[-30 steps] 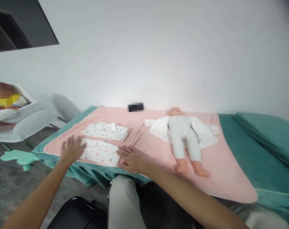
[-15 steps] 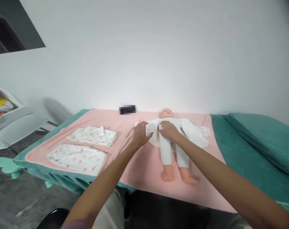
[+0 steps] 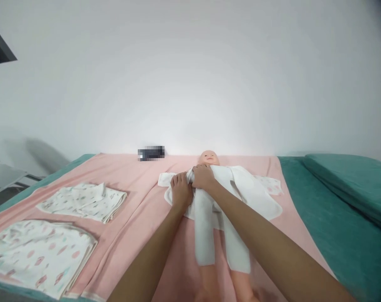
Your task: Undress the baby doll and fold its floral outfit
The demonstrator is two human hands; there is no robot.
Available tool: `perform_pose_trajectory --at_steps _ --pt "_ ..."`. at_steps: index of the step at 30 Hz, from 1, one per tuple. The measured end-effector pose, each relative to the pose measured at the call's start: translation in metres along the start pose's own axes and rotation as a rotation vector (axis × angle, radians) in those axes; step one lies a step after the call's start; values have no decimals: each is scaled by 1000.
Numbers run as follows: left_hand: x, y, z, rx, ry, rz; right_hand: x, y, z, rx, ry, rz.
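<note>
A baby doll (image 3: 208, 158) lies face up on a pink blanket (image 3: 146, 201), dressed in white trousers (image 3: 204, 226), with an open white garment (image 3: 253, 197) spread under it. My left hand (image 3: 180, 191) is closed on the garment's left flap beside the doll's chest. My right hand (image 3: 203, 177) is closed on white cloth at the doll's chest, just below its chin. Both hands touch each other there.
Two folded patterned baby garments lie on the blanket to the left, one farther (image 3: 83, 202) and one nearer (image 3: 41, 255). A small dark object (image 3: 151, 153) sits by the wall. Green bedding (image 3: 344, 209) runs along the right, with a white wall behind.
My hands left the folded garment at the left and moved onto the doll. They now grip the white cloth at its chest, and the view has shifted closer to it.
</note>
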State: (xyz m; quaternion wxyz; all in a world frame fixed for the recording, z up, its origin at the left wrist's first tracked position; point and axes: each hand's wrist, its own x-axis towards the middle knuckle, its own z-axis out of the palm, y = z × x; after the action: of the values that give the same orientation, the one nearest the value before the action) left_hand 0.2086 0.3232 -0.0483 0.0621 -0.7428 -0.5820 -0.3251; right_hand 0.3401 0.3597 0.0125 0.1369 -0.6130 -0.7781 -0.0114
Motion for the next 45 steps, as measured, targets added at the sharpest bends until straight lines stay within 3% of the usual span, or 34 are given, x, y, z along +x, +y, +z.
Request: perform_pose_trajectory --at_steps 4,12,14,17,22,26,28,31,33,35,39,42,45 --pt "0 2 -1 5 -18 -14 -8 20 -2 185 127 12" --pt "2 0 0 -15 -45 -135 -43 97 -28 542 369 144" --pt "4 1 0 -42 -43 -131 -47 103 -32 588 381 141" --pt "5 5 -5 -89 -26 -123 -43 93 -31 612 348 99" --pt "-27 15 -31 -204 65 -210 -32 62 -24 543 273 -25" --pt "-70 23 -68 -418 115 -325 -50 71 -21 451 311 23" --pt "-74 33 -86 -449 120 -260 -70 88 -17 385 369 127" --pt "-44 68 -98 -423 78 -25 -101 114 -7 270 424 239" --pt "-9 103 -90 -317 -66 165 -116 124 0 202 442 263" --pt "27 142 -67 -60 -317 317 -123 129 4 146 456 274" --pt "73 199 -6 70 -504 364 -127 134 9 67 476 300" --pt "80 207 23 97 -571 419 -127 138 14 38 488 328" --pt "76 192 29 91 -557 488 -128 142 17 31 508 349"
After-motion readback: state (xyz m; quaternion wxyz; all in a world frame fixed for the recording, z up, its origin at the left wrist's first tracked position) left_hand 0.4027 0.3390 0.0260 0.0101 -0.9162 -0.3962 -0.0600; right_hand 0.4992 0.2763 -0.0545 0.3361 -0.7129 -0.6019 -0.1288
